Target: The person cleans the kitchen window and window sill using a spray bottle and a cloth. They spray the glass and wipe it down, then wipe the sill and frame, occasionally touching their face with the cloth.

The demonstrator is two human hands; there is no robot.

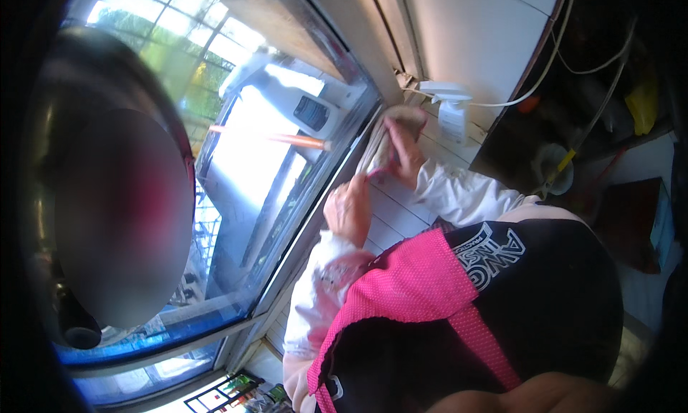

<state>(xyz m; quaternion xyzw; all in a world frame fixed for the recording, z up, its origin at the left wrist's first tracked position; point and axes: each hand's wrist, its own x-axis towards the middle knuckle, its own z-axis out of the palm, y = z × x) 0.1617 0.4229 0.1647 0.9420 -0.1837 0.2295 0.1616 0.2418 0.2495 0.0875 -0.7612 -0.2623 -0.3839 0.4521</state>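
A light cloth [379, 152] with a pink edge lies in both of my hands, folded or bunched, over the white-tiled sill beside the window frame. My left hand [348, 209] pinches its lower end between thumb and fingers. On its upper right part, my right hand [404, 152] has a finger stretched along the cloth; the other fingers are partly hidden behind it. A white spray bottle [453, 115] stands on the tiles just past my right hand.
The glass window [252, 187] runs along the left of my hands, with a large white bottle [306, 107] and an orange stick [295, 140] seen through it. A pale cable [516, 101] hangs at the right, above a dark area holding a whitish container [556, 168].
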